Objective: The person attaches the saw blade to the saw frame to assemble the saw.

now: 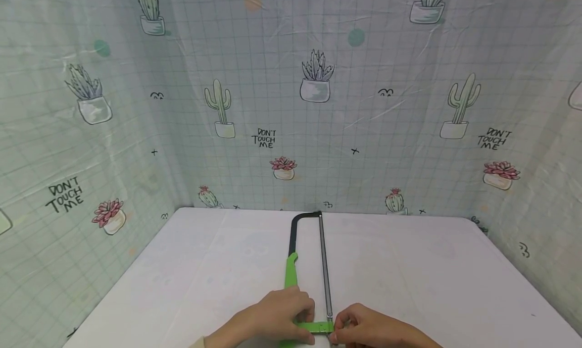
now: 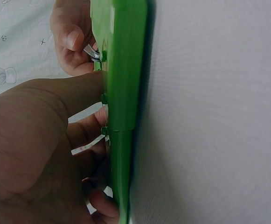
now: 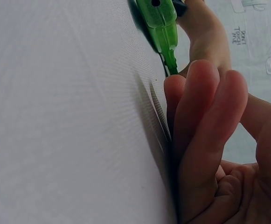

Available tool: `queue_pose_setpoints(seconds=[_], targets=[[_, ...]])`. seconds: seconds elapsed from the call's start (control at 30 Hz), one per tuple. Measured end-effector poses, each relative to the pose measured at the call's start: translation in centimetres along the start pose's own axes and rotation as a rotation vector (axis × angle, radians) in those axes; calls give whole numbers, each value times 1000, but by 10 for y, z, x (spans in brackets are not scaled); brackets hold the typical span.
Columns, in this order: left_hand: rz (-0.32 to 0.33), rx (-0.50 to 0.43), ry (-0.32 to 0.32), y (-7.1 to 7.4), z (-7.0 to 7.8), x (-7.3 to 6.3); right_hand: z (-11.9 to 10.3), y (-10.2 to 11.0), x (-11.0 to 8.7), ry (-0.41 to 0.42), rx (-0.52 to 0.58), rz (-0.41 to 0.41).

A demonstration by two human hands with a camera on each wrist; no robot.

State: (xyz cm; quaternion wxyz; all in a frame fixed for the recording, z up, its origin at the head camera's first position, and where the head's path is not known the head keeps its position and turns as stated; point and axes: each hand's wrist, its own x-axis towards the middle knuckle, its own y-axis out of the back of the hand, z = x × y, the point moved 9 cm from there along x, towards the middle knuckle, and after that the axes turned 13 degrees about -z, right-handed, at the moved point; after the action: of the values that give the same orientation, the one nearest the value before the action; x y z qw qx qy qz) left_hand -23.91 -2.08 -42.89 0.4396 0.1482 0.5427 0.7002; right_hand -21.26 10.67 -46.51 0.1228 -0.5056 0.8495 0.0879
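A hacksaw (image 1: 291, 275) with a green handle and black front frame lies flat on the white table, its far end pointing away. The grey blade (image 1: 325, 267) runs along its right side. My left hand (image 1: 284, 312) grips the green handle (image 2: 126, 88), thumb and fingers against its side in the left wrist view. At the near end of the blade, my right hand (image 1: 370, 325) pinches the small metal wing nut (image 2: 91, 50), mostly hidden by the fingertips. In the right wrist view, the right fingers (image 3: 205, 112) are curled close over the table beside the green handle end (image 3: 162, 28).
The white table (image 1: 409, 267) reaches back to a wall cloth (image 1: 354, 176) printed with cacti and lettering. The same cloth hangs along the left and right sides.
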Motion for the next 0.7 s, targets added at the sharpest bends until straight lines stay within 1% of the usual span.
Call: queue_pose_setpoints(seconds=[0.27, 0.4, 0.7], targets=[[5, 6, 0, 3, 4, -3, -1, 0, 0, 2, -18, 12], [11, 9, 2, 5, 5, -4, -2, 1, 0, 21, -19, 10], [13, 10, -11, 4, 7, -5, -2, -1, 1, 47, 10, -4]])
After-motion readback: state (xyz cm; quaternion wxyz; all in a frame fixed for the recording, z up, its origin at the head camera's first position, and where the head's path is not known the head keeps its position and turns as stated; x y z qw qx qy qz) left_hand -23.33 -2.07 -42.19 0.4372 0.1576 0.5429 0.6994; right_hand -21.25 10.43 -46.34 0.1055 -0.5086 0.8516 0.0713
